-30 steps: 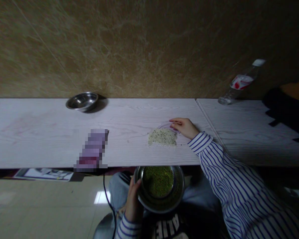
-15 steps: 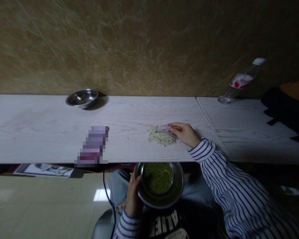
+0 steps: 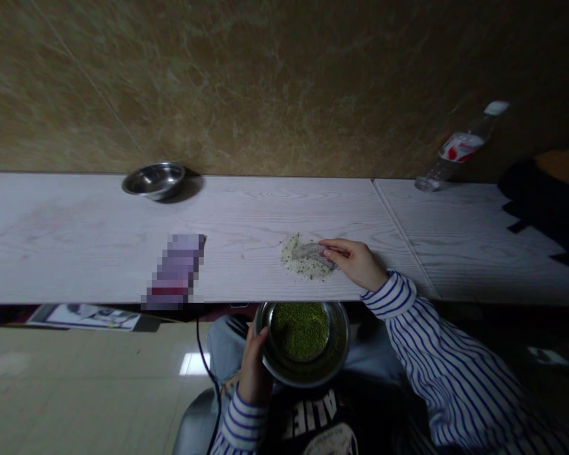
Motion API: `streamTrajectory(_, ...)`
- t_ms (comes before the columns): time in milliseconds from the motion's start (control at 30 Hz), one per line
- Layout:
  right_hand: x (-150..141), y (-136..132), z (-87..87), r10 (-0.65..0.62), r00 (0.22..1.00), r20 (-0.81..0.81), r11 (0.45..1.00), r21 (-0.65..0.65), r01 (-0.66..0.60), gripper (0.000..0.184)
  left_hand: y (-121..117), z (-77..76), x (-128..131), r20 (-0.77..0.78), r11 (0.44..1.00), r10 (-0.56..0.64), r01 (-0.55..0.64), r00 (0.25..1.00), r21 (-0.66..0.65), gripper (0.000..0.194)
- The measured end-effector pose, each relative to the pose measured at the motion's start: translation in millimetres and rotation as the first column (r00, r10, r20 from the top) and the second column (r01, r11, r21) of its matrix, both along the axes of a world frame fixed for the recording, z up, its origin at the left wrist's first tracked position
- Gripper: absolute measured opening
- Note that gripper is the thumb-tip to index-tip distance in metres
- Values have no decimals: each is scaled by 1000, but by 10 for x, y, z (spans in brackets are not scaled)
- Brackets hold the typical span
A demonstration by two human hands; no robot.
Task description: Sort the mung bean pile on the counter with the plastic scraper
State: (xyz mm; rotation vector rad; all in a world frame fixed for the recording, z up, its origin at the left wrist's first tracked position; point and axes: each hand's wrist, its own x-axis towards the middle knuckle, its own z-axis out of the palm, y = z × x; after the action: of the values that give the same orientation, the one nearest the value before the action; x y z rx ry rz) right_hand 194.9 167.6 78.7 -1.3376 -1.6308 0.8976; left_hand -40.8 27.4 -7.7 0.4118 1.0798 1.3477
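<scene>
On the pale wooden counter lies a spread of white rice-like grains [image 3: 306, 265] mixed with small dark green beans. My right hand [image 3: 358, 262] is over its right side, thumb and fingers closed in a pinch. A blurred, greyish, see-through patch extends from the fingertips over the grains; I cannot make out what it is. Below the counter edge, a steel bowl [image 3: 339, 366] of green mung beans [image 3: 301, 332] rests over my lap. My left hand [image 3: 256, 366] grips its left rim, thumb on top and fingers hidden beneath.
An empty-looking steel bowl [image 3: 154, 181] sits by the wall. A pixelated purple object [image 3: 175, 272] lies near the counter's front edge. At the right are a clear bottle [image 3: 462, 146] with a white cap and dark cloth [image 3: 535, 202]. A black cable [image 3: 208, 373] hangs below.
My right hand has shifted slightly right against the grains, which lie a little more spread out. My left hand keeps hold of the bowl. The whole view has tilted slightly.
</scene>
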Motion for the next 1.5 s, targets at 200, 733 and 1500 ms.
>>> streamTrajectory(200, 4, -82, 24, -4, 999, 39, 1000, 28, 2, 25, -6, -8, 16, 20, 1000, -9, 10, 1000, -8, 46)
streamTrajectory(733, 65, -300, 76, -37, 999, 29, 999, 42, 36, 27, 1, 35, 33, 16, 999, -32, 33, 999, -33, 48)
streamTrajectory(1500, 266, -597, 133, -98, 985, 144, 994, 68, 89, 26, -19, 49, 61, 26, 999, -25, 26, 999, -36, 47)
